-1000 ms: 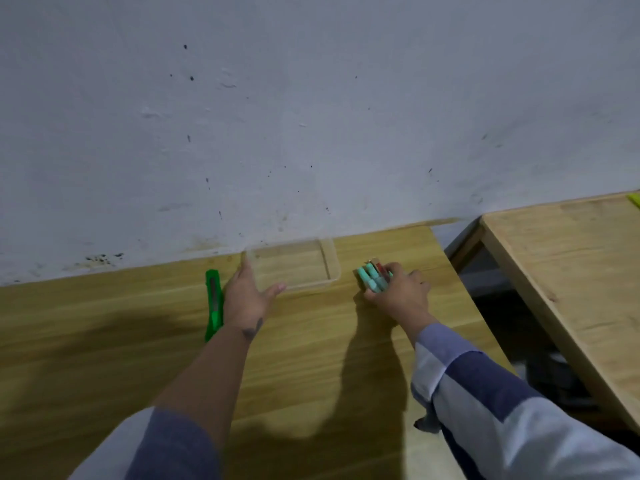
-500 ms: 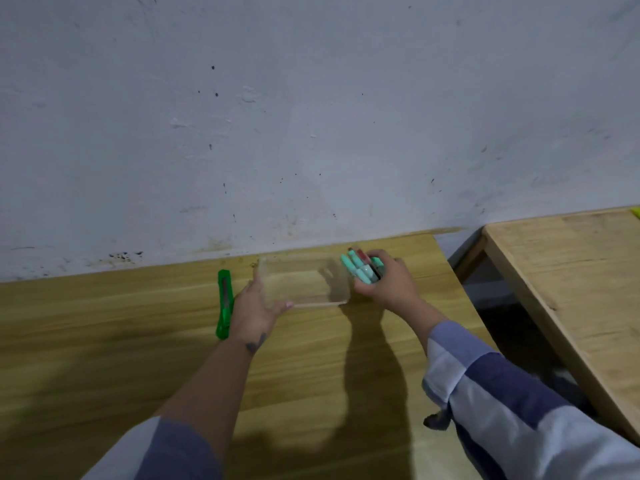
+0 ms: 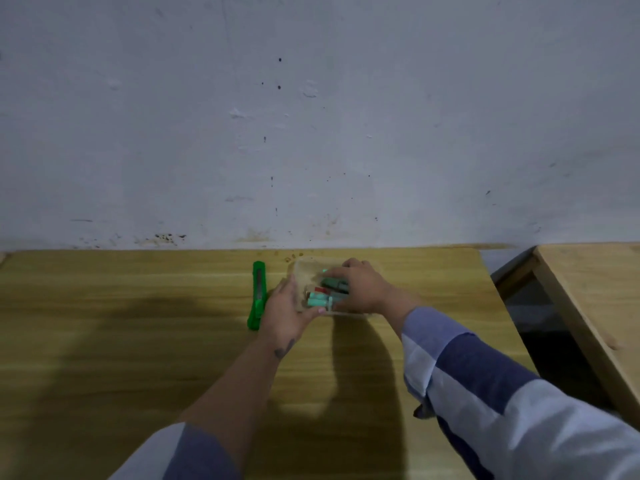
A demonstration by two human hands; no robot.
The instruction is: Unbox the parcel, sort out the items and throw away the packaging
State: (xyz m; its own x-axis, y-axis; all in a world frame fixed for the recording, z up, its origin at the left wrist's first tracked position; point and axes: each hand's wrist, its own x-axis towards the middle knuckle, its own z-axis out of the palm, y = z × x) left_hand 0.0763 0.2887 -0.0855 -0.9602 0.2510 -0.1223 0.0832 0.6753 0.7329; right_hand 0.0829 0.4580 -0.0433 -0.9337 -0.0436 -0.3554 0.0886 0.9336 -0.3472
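A clear plastic container (image 3: 304, 265) sits on the wooden table near the wall. My left hand (image 3: 285, 311) holds its left and near edge, thumb along the front rim. My right hand (image 3: 362, 285) reaches into the container from the right, fingers curled over a bundle of teal and red markers (image 3: 320, 299) that lies inside it. A green utility knife (image 3: 258, 294) lies on the table just left of my left hand.
The wooden table (image 3: 138, 341) runs up to a white wall. A second wooden table (image 3: 595, 299) stands to the right across a dark gap.
My right hand has carried the markers left from beside the container into it. My left hand has shifted to hold the container's near edge. The view has tilted.
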